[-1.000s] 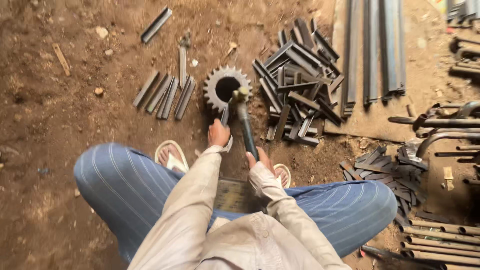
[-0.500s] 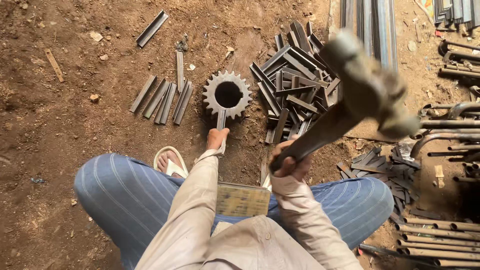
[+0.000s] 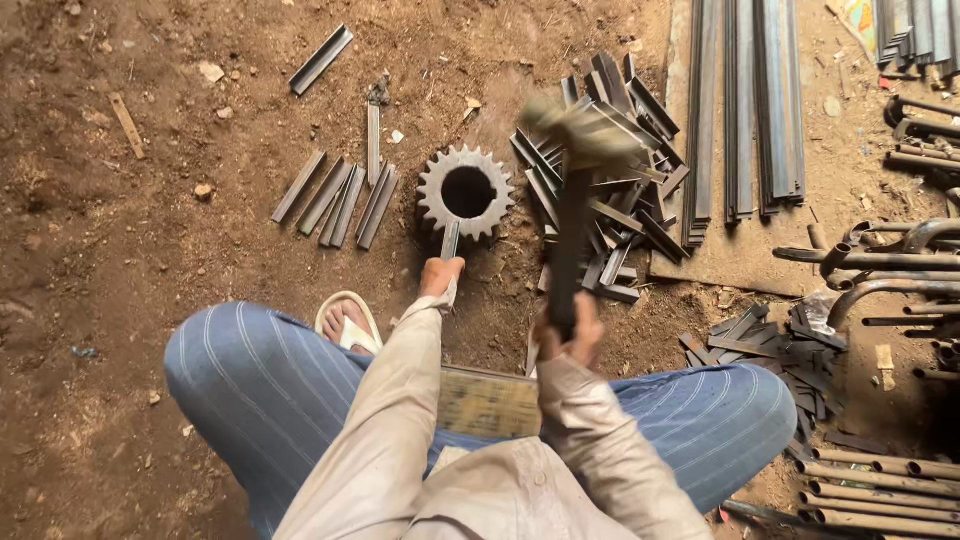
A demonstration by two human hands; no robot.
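Right hand (image 3: 570, 335) fingers closed on a blurred hammer (image 3: 575, 200), now lower than half a second earlier, left hand (image 3: 440, 275) pinching a flat steel strip (image 3: 450, 240) against the toothed iron gear (image 3: 466, 192) on dirt.

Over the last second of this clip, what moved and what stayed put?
The right hand swung the long-handled metal hammer: from its head resting by the toothed grey steel gear wheel, up and out to the right, now blurred, upright over the pile of short steel angle pieces. No grip changed. The left hand holds the flat metal strip at the gear as before.
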